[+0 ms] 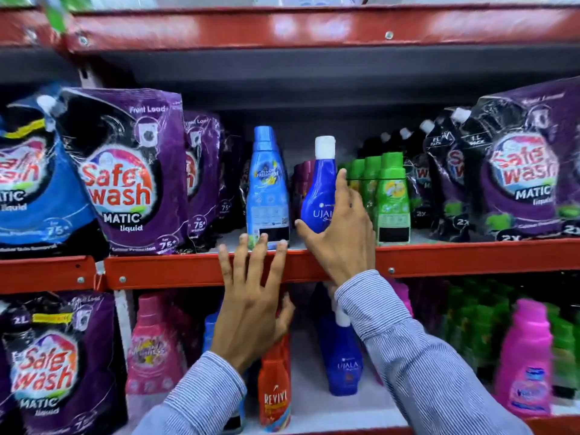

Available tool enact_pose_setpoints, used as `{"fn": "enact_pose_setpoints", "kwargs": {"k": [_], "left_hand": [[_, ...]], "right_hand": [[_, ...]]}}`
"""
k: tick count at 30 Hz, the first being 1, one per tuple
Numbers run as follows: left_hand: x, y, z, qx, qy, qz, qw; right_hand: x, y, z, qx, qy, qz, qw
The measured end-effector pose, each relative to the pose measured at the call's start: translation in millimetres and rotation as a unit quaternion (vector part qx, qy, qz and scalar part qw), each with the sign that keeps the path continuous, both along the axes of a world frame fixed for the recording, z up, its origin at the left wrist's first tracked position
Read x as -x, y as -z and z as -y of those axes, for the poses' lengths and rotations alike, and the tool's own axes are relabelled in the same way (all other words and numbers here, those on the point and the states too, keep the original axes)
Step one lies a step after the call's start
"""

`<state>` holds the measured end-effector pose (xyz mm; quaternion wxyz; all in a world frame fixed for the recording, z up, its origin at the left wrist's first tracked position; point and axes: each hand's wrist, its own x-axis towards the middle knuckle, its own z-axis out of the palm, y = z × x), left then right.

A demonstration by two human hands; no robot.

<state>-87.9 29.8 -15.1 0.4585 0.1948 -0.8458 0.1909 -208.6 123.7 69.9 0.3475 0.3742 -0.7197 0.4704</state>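
My right hand (340, 233) grips a dark blue Ujala bottle (318, 191) with a white cap, thumb under its base and fingers round its right side, at the front of the upper shelf. The bottle leans slightly. My left hand (251, 296) is spread with straight fingers over the red shelf edge (175, 268); its fingertips reach the foot of a light blue bottle (266, 186) that stands upright just left of the Ujala bottle.
Purple Safe Wash pouches (125, 177) fill the upper shelf's left and right ends. Green bottles (390, 196) stand right of my right hand. Below are a red Revive bottle (274, 390), another Ujala bottle (343, 359), pink bottles (525, 359) and more pouches.
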Motion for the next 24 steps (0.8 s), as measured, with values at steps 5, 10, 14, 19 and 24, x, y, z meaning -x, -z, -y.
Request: {"fn": "enact_pose_setpoints", "kwargs": {"k": [5,10,14,19,24], "left_hand": [[2,2,0,0.012,-0.008,-0.011,1.0],[3,2,-1,0.013,-0.002,-0.027,1.0],[2,1,-2,0.009,0.007,-0.038,0.999],[3,2,-5,-0.001,0.003,-0.048,0.999],[5,3,-7,-0.002,-0.002,-0.054,0.999]], "right_hand": [[-2,0,-11,0.082,0.0,-0.039,0.996],[-16,1,-45,0.147,-0.02,-0.086,0.985],[-29,33,-77,0.143,-0.05,-0.099,0.983],[-25,108,-90,0.084,-0.073,-0.044,0.993],[3,175,-76,0.015,-0.075,0.058,0.995]]}}
